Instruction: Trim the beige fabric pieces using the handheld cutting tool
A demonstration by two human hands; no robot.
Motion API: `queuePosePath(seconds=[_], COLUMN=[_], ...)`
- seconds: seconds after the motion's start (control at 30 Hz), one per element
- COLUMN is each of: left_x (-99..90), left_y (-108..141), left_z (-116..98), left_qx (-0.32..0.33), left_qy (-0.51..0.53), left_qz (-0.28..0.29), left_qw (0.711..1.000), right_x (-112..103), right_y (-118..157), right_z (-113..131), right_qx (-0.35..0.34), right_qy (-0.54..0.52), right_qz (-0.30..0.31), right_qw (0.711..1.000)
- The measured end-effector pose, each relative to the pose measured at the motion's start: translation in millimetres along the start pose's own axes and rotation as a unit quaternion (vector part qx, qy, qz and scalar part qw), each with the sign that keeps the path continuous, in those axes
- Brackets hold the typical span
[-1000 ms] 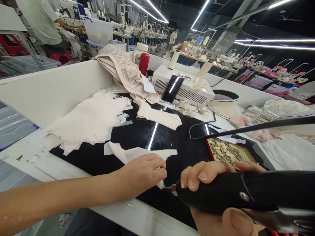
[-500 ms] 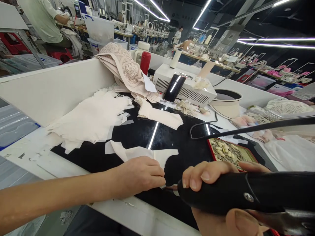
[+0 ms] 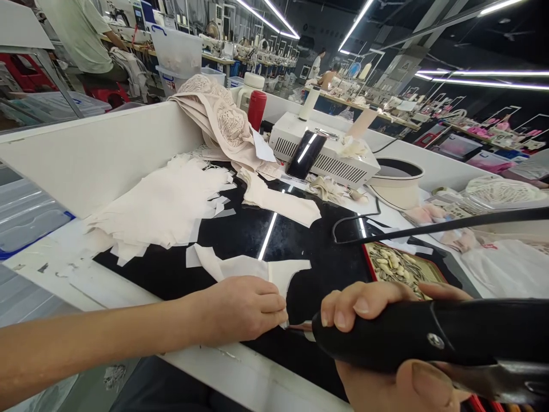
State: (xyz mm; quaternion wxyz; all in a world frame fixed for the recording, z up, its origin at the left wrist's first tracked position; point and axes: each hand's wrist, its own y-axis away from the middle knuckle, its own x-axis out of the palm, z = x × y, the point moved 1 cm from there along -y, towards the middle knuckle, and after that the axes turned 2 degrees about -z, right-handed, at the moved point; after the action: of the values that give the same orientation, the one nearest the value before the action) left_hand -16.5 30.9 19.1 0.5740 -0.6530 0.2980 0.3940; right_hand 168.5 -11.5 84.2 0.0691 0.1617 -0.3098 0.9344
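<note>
Left hand (image 3: 244, 306): fingers bunched together, apparently pinched on the near corner of the cloth (image 3: 244, 266). Right hand (image 3: 377, 297): fingers wrapped around the body of the black tool (image 3: 386, 337), thumb along its near side.

The cloth lies flat in part on the black panel (image 3: 330, 274), at the far side of the left hand and to the left of the right hand. Its long axis runs roughly left to right; an arm of it bends nearer, down to the left fingertips. The left hand is the nearer, touching it. The tool lies left to right, its tip (image 3: 302, 328) pointing left at that corner, just beside the left fingertips.

Hidden or unclear: the left thumb and the cloth's middle near edge are behind the left hand. Contact between tip and cloth cannot be determined. The tool's rear is cut off at the right border. The right palm is largely covered by the tool.
</note>
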Motion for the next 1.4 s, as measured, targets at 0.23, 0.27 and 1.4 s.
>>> queuePosePath(seconds=[0.23, 0.27, 1.4], left_x=[1.0, 1.1, -4.7], left_y=[-0.2, -0.1, 7.9], left_z=[-3.7, -4.3, -11.7], left_qx=[0.001, 0.002, -0.010], left_qy=[-0.030, -0.036, -0.082], left_qz=[0.003, 0.002, 0.016], left_qw=[1.000, 0.999, 0.996], right_x=[-3.3, -2.7, 15.9], right_y=[0.3, 0.1, -1.3], right_z=[-3.8, -4.4, -10.6], right_qx=[-0.001, -0.001, -0.032], right_qy=[-0.004, -0.005, -0.017], right_qz=[-0.002, -0.001, -0.082], right_qw=[1.000, 1.000, 0.996])
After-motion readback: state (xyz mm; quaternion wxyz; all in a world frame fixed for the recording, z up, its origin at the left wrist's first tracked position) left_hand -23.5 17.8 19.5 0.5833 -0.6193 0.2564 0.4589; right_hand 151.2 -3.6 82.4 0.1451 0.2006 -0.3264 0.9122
